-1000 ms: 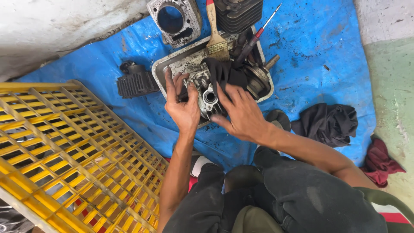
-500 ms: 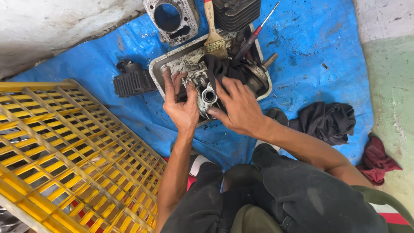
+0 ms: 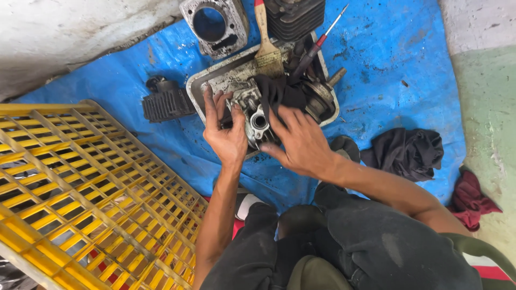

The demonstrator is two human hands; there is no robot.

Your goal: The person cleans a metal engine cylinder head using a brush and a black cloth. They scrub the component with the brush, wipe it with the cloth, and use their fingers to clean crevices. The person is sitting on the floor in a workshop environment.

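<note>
Blue tarp [image 3: 387, 64] on the floor, metal tray [image 3: 215, 83] near its top edge, left hand [image 3: 228, 137] and right hand [image 3: 301, 142] both gripping a grimy engine part [image 3: 255, 115] over the tray, black rag [image 3: 279, 94] draped just behind it.

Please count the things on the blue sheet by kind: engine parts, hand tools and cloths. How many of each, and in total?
Engine parts: 4 (open cylinder, finned block, dark finned part, grey part in both hands)
Hand tools: 2 (brush, screwdriver)
Cloths: 3 (black rag, black cloth, red cloth)
Total: 9
</note>
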